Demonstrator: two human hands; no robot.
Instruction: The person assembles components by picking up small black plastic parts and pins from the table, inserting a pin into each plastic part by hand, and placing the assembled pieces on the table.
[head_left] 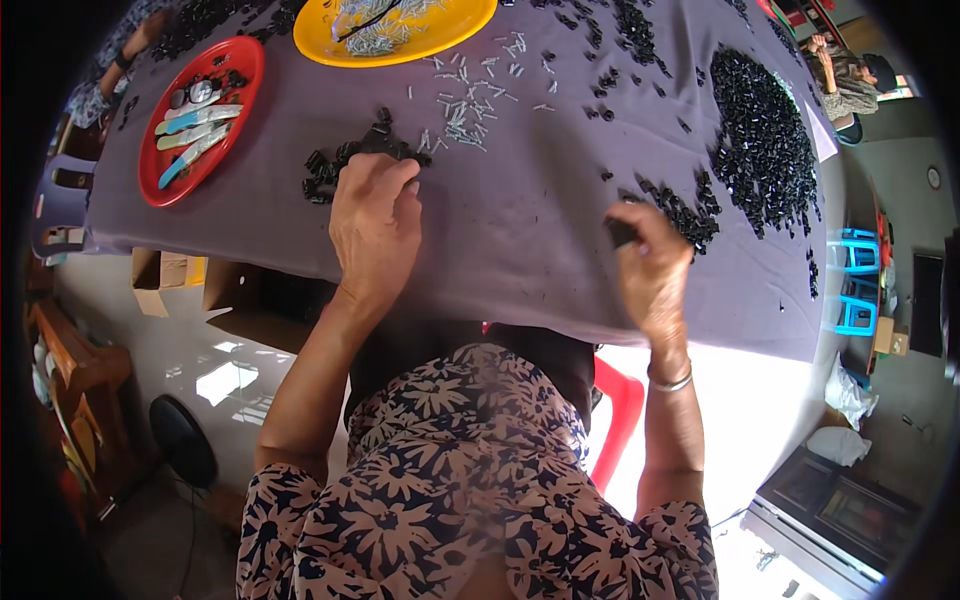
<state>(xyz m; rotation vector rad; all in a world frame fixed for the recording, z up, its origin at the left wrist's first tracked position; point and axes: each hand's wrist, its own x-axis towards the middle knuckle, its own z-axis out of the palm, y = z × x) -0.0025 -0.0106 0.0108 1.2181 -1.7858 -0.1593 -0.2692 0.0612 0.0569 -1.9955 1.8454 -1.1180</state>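
My left hand (pixel 378 215) rests at a small heap of black plastic pieces (pixel 325 172) on the near left of the table. Its fingers are curled together; what lies under the fingertips is hidden. Over to the right, my right hand (pixel 655 262) is slightly blurred, closed with a black plastic piece (pixel 621 233) between thumb and fingers. Just beyond it lies a loose row of small black pieces (pixel 690 222). Thin silvery pins (pixel 465 128) are scattered on the cloth ahead of my left hand.
A red tray (pixel 252 75) at the left holds knives and small parts. The yellow tray (pixel 480 22) at the far side carries more pins. A large black heap (pixel 762 140) covers the right of the purple tablecloth (pixel 520 235). Other people sit at the far left and far right.
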